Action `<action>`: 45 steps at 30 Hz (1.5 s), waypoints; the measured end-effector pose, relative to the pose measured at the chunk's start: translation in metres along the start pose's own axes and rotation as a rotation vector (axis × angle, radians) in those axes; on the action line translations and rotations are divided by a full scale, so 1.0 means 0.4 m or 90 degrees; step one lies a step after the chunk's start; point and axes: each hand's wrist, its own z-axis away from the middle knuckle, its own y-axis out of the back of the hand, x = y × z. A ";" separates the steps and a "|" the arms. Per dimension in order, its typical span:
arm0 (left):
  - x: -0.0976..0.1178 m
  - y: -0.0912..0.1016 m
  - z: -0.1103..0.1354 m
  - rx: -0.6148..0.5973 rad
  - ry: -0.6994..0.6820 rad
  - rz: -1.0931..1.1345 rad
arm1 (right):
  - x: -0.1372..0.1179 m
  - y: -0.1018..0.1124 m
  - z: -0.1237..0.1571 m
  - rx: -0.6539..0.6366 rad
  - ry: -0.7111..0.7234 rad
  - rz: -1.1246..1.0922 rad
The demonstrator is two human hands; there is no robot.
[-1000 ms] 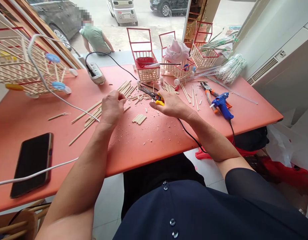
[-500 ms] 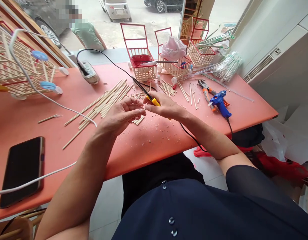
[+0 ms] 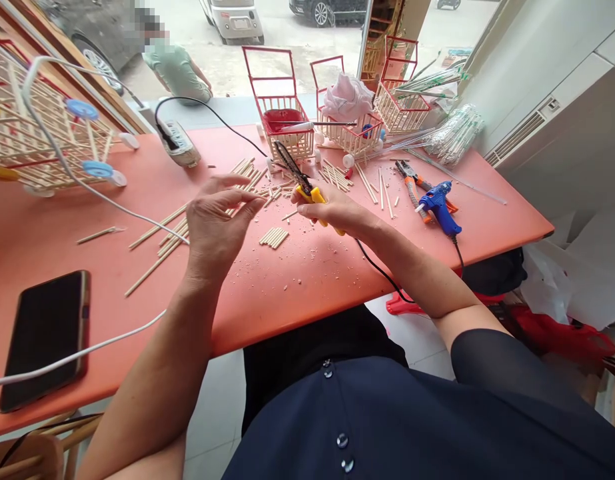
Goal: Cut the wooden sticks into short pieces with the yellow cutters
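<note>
My right hand is wrapped round yellow-handled pliers, their dark jaws pointing up and to the left. To the left, my left hand hangs over the long wooden sticks with thumb and a finger pinched together. Whether a small piece sits in that pinch is too small to tell. Between and below the hands, a row of short cut sticks lies side by side on the pink table. Loose short pieces and crumbs are scattered around it.
Small stick-built carts with red frames stand at the back; a larger one is at left. A blue glue gun and orange-handled pliers lie at right. A phone, white cable and power strip are at left.
My left hand has moved left, away from my right hand, uncovering the row of short sticks. The pliers have turned, so their jaws now show.
</note>
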 end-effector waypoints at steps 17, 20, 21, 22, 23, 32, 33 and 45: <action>0.015 0.049 -0.015 -0.257 0.277 -0.097 | 0.014 -0.014 -0.010 -0.019 0.029 0.069; -0.007 0.041 -0.013 -0.279 0.287 -0.130 | 0.013 -0.010 -0.011 -0.018 0.034 0.091; -0.013 0.035 -0.012 -0.283 0.285 -0.144 | 0.012 -0.009 -0.011 -0.020 0.037 0.099; -0.017 0.029 -0.011 -0.286 0.283 -0.157 | 0.010 -0.009 -0.011 -0.022 0.040 0.106; -0.020 0.025 -0.011 -0.289 0.281 -0.171 | 0.009 -0.008 -0.011 -0.022 0.043 0.111; -0.045 0.029 -0.018 -0.316 0.231 -0.173 | 0.000 -0.008 -0.006 -0.017 0.030 0.127; -0.050 0.029 -0.018 -0.319 0.233 -0.153 | 0.000 -0.008 -0.005 -0.018 0.028 0.126; -0.051 0.033 -0.017 -0.318 0.274 -0.076 | -0.001 -0.004 -0.004 -0.012 0.028 0.136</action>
